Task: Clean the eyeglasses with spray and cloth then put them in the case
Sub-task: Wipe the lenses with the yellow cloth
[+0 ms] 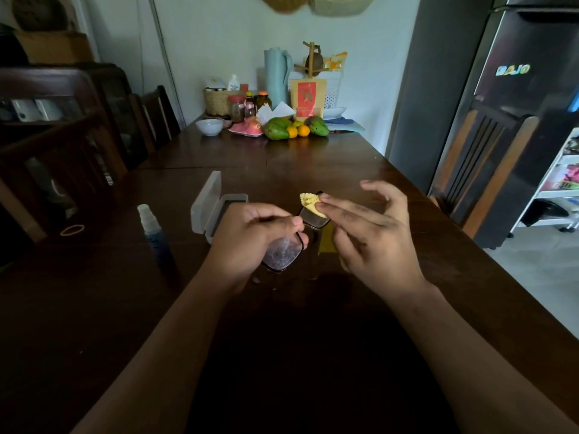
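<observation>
Dark-framed eyeglasses [283, 255] hang above the wooden table [329, 158], held at the bridge by my left hand [250, 236]. The near lens is speckled with droplets. My right hand [372, 233] pinches a small yellow cloth [310, 205] against the far lens, thumb and forefinger on it, the other fingers spread. A grey glasses case [208, 208] stands open just left of my left hand, lid up. A small blue spray bottle [153, 233] with a clear cap stands further left.
A rubber band [72, 230] lies left of the bottle. At the table's far end are a white bowl [209, 126], fruit [296, 128], jars and a jug. Wooden chairs line both sides; a dark fridge [513, 89] stands at the right.
</observation>
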The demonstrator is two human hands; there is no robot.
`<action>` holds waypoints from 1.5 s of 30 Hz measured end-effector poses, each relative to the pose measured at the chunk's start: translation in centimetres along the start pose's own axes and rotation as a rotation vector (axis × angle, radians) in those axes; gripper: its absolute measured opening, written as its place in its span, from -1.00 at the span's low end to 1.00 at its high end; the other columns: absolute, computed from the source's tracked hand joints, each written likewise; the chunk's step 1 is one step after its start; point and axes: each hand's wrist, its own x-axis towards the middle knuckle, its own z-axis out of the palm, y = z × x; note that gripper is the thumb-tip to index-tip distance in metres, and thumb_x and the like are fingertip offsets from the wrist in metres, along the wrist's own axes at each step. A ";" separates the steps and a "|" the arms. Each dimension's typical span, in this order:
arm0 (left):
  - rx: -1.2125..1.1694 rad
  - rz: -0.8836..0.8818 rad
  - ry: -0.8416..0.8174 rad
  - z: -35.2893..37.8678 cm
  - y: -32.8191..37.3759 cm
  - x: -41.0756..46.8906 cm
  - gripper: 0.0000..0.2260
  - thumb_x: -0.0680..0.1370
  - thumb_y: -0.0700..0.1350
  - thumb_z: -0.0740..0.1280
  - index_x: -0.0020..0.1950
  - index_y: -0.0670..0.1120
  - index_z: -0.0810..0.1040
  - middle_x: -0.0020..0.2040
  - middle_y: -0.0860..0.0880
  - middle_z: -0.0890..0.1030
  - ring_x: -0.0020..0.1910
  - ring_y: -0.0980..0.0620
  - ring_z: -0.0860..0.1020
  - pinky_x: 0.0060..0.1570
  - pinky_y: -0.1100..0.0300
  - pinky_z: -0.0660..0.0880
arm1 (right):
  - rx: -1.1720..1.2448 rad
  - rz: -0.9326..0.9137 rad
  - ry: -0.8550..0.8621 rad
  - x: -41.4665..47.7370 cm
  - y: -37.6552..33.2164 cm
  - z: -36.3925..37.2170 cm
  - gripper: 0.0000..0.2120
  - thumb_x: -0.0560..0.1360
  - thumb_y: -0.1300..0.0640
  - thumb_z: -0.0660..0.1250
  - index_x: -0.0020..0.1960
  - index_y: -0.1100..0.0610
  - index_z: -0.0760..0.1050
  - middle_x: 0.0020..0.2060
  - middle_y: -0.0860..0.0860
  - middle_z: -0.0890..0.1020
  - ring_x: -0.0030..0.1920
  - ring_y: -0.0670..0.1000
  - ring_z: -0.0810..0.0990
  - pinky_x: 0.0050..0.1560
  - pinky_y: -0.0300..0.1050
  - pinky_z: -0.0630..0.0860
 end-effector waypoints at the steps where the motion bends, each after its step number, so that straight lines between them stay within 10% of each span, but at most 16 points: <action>1: -0.004 0.001 0.001 0.0 0.0 0.0 -0.89 0.52 -0.18 0.42 -0.17 -0.14 0.72 -0.23 -0.14 0.73 -0.15 -0.29 0.67 0.02 -0.21 0.56 | 0.007 -0.014 -0.014 0.0 -0.2 0.1 -0.65 0.49 0.27 0.35 0.24 0.06 0.62 0.24 -0.09 0.62 0.35 0.23 0.40 0.30 0.21 0.37; 17: -0.090 0.032 -0.001 -0.1 -0.2 0.1 -0.88 0.53 -0.25 0.40 -0.16 -0.25 0.69 -0.24 -0.21 0.71 -0.19 -0.16 0.68 0.11 -0.05 0.55 | 0.029 -0.090 0.009 -0.1 0.1 0.1 -0.72 0.49 0.21 0.44 0.17 0.00 0.66 0.20 -0.14 0.64 0.27 0.25 0.51 0.27 0.20 0.39; 24: -0.121 0.029 -0.016 0.2 -0.2 0.1 -0.90 0.52 -0.28 0.40 -0.14 -0.28 0.68 -0.27 -0.22 0.71 -0.28 -0.09 0.68 -0.16 0.23 0.58 | -0.003 0.041 0.012 -0.1 0.7 -0.2 -0.71 0.52 0.21 0.40 0.22 0.02 0.63 0.20 -0.11 0.64 0.35 0.22 0.42 0.38 0.12 0.30; 45: -0.004 0.063 -0.046 0.1 -0.2 -0.1 -0.92 0.52 -0.25 0.43 -0.14 -0.21 0.71 -0.26 -0.14 0.73 -0.23 -0.11 0.70 -0.08 0.15 0.59 | 0.023 0.028 -0.058 0.2 -0.1 0.1 -0.56 0.45 0.27 0.34 0.29 0.01 0.59 0.28 -0.13 0.59 0.38 0.22 0.34 0.30 0.22 0.37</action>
